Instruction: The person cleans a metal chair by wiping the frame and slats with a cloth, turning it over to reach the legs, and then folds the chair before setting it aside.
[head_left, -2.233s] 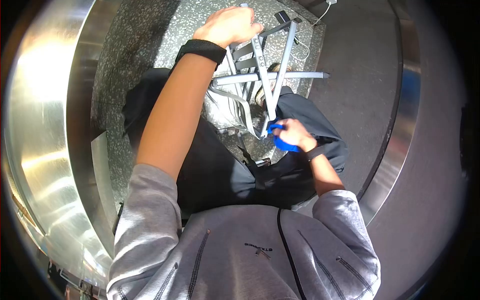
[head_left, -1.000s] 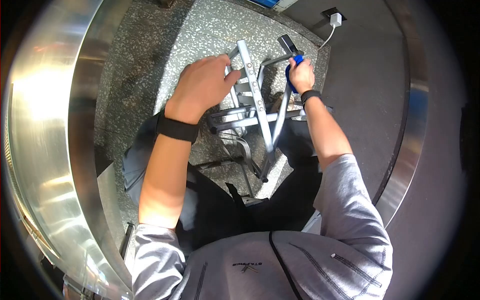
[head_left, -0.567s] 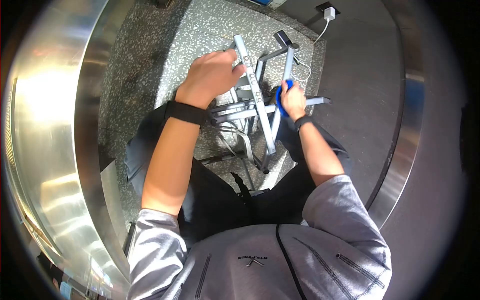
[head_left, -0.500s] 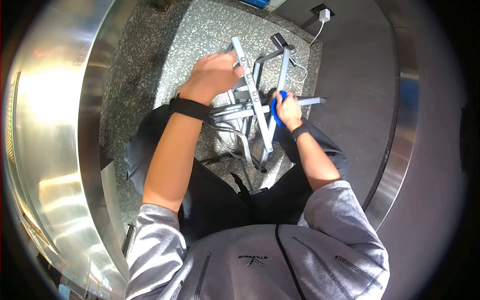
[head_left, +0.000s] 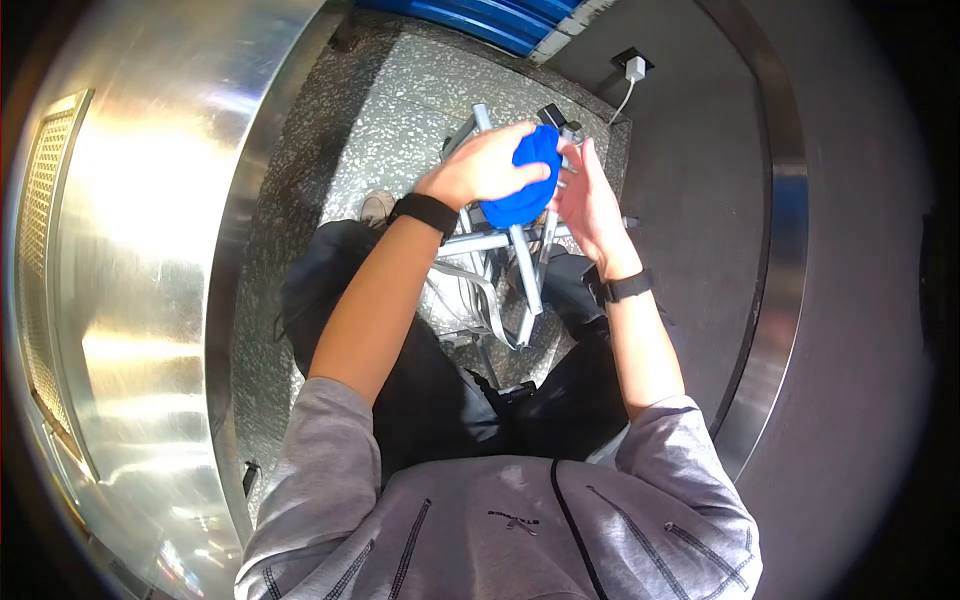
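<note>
**Blue cloth held above a grey metal frame**

Nearest the camera is the person's grey zip-up top (head_left: 500, 530), with dark trousers (head_left: 430, 390) below it in the view. Both sleeves are pushed up and both forearms reach away from the body toward the far middle of the scene.

The left hand (head_left: 480, 170), a black band (head_left: 425, 211) at its wrist, is closed around a bunched blue cloth (head_left: 522, 185); its grip is narrow, the fingers wrapped over the top of the cloth. The right hand (head_left: 585, 205), wearing a dark watch (head_left: 628, 287), stands just beside the cloth on its right side with the palm turned toward it and the fingers spread loosely; its grip is wide, and whether the palm touches the cloth cannot be told.

The cloth sits between the two hands, directly above a grey metal frame (head_left: 515, 255) of crossed bars that stands on the speckled floor (head_left: 400, 100) between the person's legs. A pale strap (head_left: 470, 285) hangs from the frame's near side. A shoe (head_left: 375, 208) shows to the left of the frame.

Farther off, a white charger (head_left: 634, 68) with its cable sits in a floor socket at the far right. A curved steel wall (head_left: 150, 250) fills the left side, and a blue panel (head_left: 480, 15) runs along the far edge.
</note>
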